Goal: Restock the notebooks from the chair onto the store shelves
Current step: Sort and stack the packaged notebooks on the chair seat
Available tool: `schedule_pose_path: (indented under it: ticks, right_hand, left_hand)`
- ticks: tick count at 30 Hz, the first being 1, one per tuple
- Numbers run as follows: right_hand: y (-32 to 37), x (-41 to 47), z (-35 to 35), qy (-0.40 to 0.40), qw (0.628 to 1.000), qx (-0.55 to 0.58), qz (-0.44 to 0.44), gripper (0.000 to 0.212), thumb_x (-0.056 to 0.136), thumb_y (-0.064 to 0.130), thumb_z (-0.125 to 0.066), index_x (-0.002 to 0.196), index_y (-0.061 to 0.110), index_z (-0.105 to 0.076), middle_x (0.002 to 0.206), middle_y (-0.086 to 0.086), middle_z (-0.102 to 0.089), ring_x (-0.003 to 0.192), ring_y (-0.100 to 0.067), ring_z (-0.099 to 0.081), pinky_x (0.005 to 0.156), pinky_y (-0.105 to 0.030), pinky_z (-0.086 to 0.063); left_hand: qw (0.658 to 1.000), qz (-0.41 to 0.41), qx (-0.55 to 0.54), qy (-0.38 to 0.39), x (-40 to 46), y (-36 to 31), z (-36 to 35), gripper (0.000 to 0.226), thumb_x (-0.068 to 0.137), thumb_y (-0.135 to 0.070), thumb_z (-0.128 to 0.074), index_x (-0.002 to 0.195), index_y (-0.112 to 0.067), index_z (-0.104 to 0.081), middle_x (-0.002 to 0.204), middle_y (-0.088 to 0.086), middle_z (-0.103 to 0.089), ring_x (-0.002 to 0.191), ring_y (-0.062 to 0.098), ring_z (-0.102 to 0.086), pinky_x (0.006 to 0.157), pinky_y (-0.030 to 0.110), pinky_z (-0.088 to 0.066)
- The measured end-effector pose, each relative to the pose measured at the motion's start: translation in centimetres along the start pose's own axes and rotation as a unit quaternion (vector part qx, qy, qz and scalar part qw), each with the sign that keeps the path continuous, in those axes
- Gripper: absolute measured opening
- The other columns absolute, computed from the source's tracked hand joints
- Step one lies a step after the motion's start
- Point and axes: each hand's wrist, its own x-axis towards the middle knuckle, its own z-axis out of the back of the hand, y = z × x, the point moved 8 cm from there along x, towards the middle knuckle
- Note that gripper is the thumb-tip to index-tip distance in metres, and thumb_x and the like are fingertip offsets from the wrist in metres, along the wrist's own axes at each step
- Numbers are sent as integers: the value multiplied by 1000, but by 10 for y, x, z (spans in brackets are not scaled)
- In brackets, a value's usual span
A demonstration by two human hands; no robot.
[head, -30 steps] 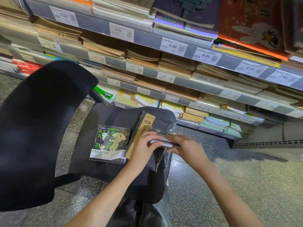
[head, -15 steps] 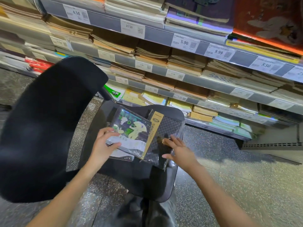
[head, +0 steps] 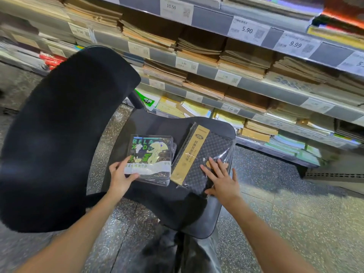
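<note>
Two kinds of notebooks lie on the black chair seat (head: 157, 198). On the left is a small stack of green and black "RELAX" notebooks (head: 151, 156) in clear wrap. My left hand (head: 120, 176) grips its near left corner, thumb on the cover. To its right lies a dark chequered notebook (head: 204, 154) with a gold band, also in plastic wrap. My right hand (head: 220, 178) rests flat on its near end with fingers spread.
The chair's black backrest (head: 63, 134) rises at the left. Store shelves (head: 256, 85) with price tags and stacked notebooks run across the back and right. Speckled stone floor (head: 295, 213) lies to the right of the chair.
The "RELAX" stack, lifted and tilted half a second ago, now lies flat on the seat under my left hand. My right hand has laid itself flat on the chequered notebook.
</note>
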Motion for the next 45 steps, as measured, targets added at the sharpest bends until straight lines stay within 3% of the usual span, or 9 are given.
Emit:
schedule_pose_path:
  ticks: [5, 8, 19, 25, 32, 38, 41, 45]
  right_hand:
    - [-1, -1, 0, -30, 999, -30, -6, 91, 86, 53, -50, 132, 46, 28, 149, 12, 29, 132, -14, 32, 111, -55, 7]
    - [-7, -2, 3, -28, 999, -38, -3, 93, 86, 49, -54, 132, 46, 27, 146, 13, 33, 138, -17, 27, 111, -57, 5]
    - [-7, -4, 17, 35, 999, 19, -5, 79, 92, 29, -54, 147, 40, 2, 154, 6, 22, 141, -24, 21, 113, -53, -1]
    - [-5, -14, 34, 51, 996, 69, -26, 63, 96, 31, -44, 149, 30, -9, 157, 4, 1, 144, -21, -1, 114, -50, -9]
    - [-9, -42, 65, -7, 990, 137, -38, 54, 97, 31, -44, 145, 33, -21, 150, 0, -30, 133, -25, -33, 105, -43, -36]
    - [-9, -69, 110, -43, 981, 186, -33, 39, 96, 30, -46, 135, 26, -44, 136, -6, -47, 123, -25, -44, 96, -36, -40]
    - [-12, -83, 139, -51, 981, 179, -46, 37, 97, 35, -43, 128, 18, -50, 127, -8, -53, 112, -26, -53, 88, -37, -45]
    - [-13, -101, 184, -79, 982, 168, -42, 35, 97, 33, -43, 124, 11, -51, 123, -10, -59, 108, -27, -57, 85, -37, -47]
  left_hand:
    - [1000, -14, 3, 19, 7, -3, -2, 66, 78, 5, -67, 137, -15, -44, 122, 12, -33, 111, 17, -37, 99, 13, -18]
    - [999, -12, 17, 25, 10, -1, -3, 68, 76, 8, -67, 137, -11, -43, 127, 18, -33, 118, 25, -40, 100, 13, -19]
    - [981, 23, 150, 122, 1, -3, -21, 65, 88, -12, -59, 145, -24, -29, 151, 13, -15, 135, 31, -31, 108, 39, -32]
    - [972, -33, 172, 157, -8, -42, -25, 59, 89, -10, -57, 142, -18, -35, 144, 9, -32, 128, 24, -40, 106, 33, -33]
    - [932, -104, 280, 204, -19, -92, -18, 54, 89, -23, -56, 139, -26, -37, 141, 7, -39, 126, 27, -42, 101, 40, -39]
    - [891, -182, 349, 227, -31, -156, -4, 47, 91, -29, -52, 137, -26, -39, 142, 2, -42, 128, 25, -41, 100, 37, -40]
    - [885, -200, 347, 236, -38, -189, 11, 44, 90, -28, -52, 134, -26, -43, 136, 2, -46, 119, 22, -50, 93, 36, -46]
    - [887, -218, 334, 231, -50, -235, 34, 45, 90, -31, -52, 134, -28, -41, 134, 1, -47, 117, 21, -51, 95, 38, -45]
